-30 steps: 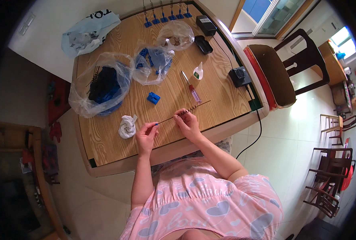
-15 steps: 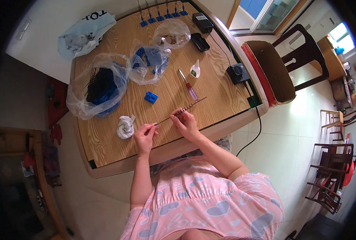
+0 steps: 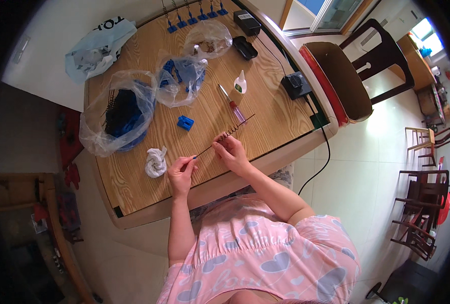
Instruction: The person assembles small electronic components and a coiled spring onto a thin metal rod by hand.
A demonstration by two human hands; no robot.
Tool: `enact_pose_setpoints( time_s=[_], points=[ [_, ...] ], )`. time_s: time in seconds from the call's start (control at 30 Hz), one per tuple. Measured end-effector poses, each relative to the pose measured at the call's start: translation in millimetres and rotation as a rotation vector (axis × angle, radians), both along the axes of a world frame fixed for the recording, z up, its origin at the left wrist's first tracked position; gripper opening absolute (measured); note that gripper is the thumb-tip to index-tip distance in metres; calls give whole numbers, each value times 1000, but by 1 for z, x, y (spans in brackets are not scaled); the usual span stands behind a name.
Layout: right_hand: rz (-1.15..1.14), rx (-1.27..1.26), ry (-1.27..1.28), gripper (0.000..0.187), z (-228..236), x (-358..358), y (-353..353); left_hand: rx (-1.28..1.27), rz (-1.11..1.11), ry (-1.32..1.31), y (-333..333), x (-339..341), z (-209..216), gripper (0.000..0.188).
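From the head view, looking down: a person in a pink patterned top works at a wood-grain table (image 3: 280,124). A thin dark wire with a coiled stretch (image 3: 230,132) slants between the two hands, rising from left to right. Its lower end, with a small blue tip (image 3: 195,157), is pinched between the left hand's (image 3: 181,174) thumb and forefinger. The right hand (image 3: 231,153) pinches the wire at the near end of the coil, fingertips pressed together; the coil and a straight end stick out beyond this grip, toward a screwdriver (image 3: 237,111). The left forearm comes up almost straight; the right slants in from the lower right, elbow bent outward. A crumpled white cloth (image 3: 156,163) lies just beside the left hand, and a blue block (image 3: 185,122) sits farther back.
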State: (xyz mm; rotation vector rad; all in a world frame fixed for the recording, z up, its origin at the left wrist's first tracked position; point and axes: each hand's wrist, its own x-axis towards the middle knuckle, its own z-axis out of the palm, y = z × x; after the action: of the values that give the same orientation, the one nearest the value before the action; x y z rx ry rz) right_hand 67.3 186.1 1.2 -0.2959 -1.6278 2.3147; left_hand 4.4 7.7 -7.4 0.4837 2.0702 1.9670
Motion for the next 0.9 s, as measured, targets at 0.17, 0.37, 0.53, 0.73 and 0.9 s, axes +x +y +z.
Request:
enact_pose_setpoints(
  time_s=[0.17, 0.37, 0.53, 0.73, 0.9],
  points=[
    [2, 1, 0, 10, -1, 0, 2, -28, 14, -11, 3, 3, 7, 11],
    [-20, -12, -13, 11, 3, -1, -1, -18, 9, 44, 3, 3, 10, 11],
    [-22, 0, -23, 11, 3, 0, 1, -35, -8, 88, 3, 2, 8, 12],
    [-30, -24, -22, 10, 4, 0, 0, -47, 11, 62, 4, 3, 9, 10],
    [-85, -52, 36, 10, 2, -1, 0, 35, 32, -6, 2, 2, 5, 22]
  ],
)
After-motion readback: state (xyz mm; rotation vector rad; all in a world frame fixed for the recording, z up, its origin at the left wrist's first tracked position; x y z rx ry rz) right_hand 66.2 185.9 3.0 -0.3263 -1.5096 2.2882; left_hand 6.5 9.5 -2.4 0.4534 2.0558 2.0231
